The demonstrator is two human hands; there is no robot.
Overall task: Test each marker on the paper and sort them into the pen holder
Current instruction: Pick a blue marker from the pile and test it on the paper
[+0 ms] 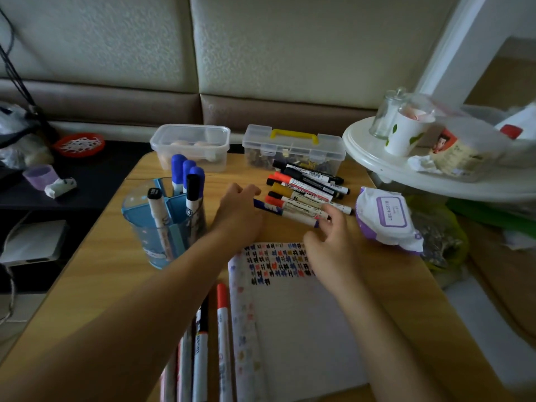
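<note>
light wooden surface [391, 271] | white paper with coloured test scribbles [304, 329], 6 o'clock of hands | clear blue plastic pen holder [162, 227], 9 o'clock | blue-capped white marker [293, 214] flat between hands, axis 10-to-4 | left hand [240, 207] nearer, curled at cap end, grip unclear | right hand [330, 245] loosely spread at tail, holding nothing
</note>
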